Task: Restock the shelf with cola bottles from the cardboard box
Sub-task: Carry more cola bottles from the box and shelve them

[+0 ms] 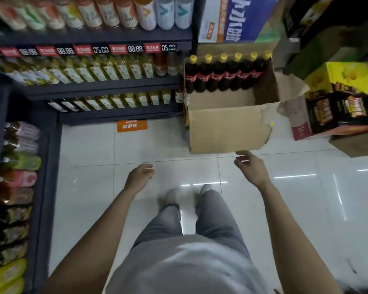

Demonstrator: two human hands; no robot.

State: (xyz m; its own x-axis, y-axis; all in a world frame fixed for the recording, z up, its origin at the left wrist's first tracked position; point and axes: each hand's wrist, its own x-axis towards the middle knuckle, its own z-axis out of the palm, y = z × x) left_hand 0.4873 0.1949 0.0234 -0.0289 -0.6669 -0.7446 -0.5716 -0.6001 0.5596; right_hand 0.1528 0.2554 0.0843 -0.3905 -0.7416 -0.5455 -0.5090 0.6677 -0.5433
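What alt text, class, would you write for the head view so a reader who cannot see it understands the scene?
A person stands in a shop aisle with an empty left hand and right hand reaching toward an open cardboard box on the floor. Six yellow-capped cola bottles stand along its far side, and drinks shelves run to the left.

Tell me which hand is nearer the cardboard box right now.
Right. The right hand hovers open just below the cardboard box, near its front bottom edge. The left hand is empty too, further off to the box's lower left, over bare floor.
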